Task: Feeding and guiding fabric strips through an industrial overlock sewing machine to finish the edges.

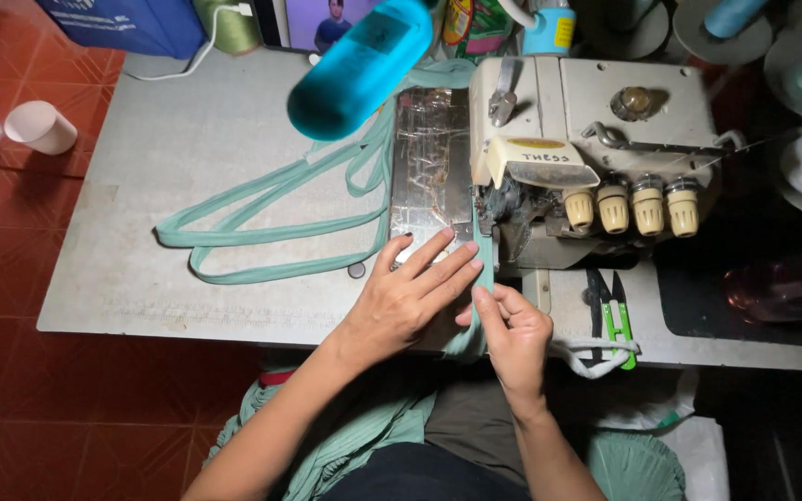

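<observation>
Both hands sit low at centre frame: the left hand [410,297] lies flat, fingers spread, pressing the green strip [483,255] to the table [141,186]. Right hand [512,334] pinches that strip between thumb and fingers, just below the sewing machine [596,158]. Strip loops trail toward the left.

A grey table [187,158] stands on a red tiled floor [67,417]. Left of the table a white cup [39,126] lies on the tiles. Beyond the table's far edge sit a blue bag [127,23] and a lit screen [313,23]. Right of the table it is dark; light falls brightest on the tabletop.
</observation>
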